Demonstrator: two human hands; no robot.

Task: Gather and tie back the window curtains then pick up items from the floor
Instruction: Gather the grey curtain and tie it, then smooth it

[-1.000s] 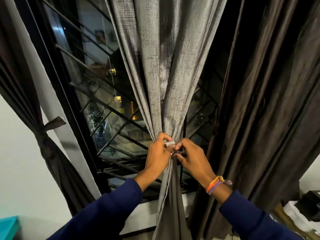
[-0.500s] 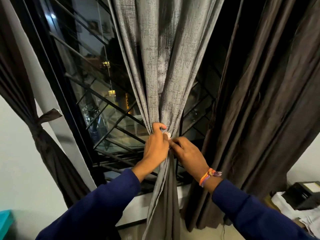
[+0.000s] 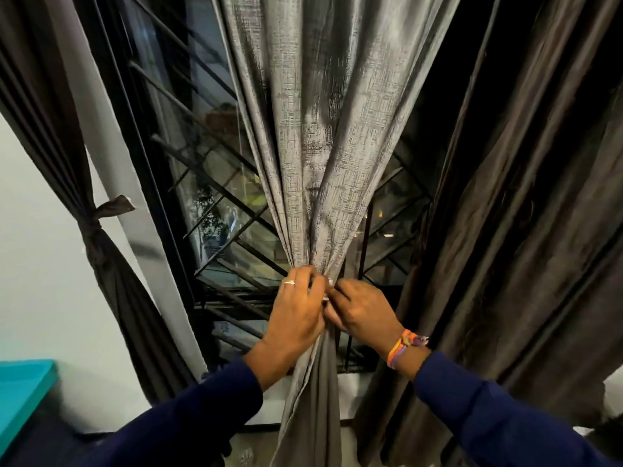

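Note:
A grey textured curtain point(image 3: 317, 129) hangs in the middle of the window, bunched into a narrow waist. My left hand point(image 3: 298, 316) wraps that waist from the left, a ring on one finger. My right hand point(image 3: 362, 310) pinches the same spot from the right, with a small pale piece of tie just visible between the fingertips. Both hands touch each other at the gathered cloth. A dark brown curtain point(image 3: 101, 251) on the left is knotted back. Another dark brown curtain point(image 3: 526, 230) hangs loose on the right.
Behind the cloth is a dark window with a black metal grille point(image 3: 215, 210) and a white sill below. A teal surface point(image 3: 20, 392) juts in at the lower left by the white wall. Pale floor shows under the curtain hem.
The view has shifted and tilted down a little. My hands stay at the curtain's waist, with the left hand now closed further over the gathered cloth and the tie mostly covered.

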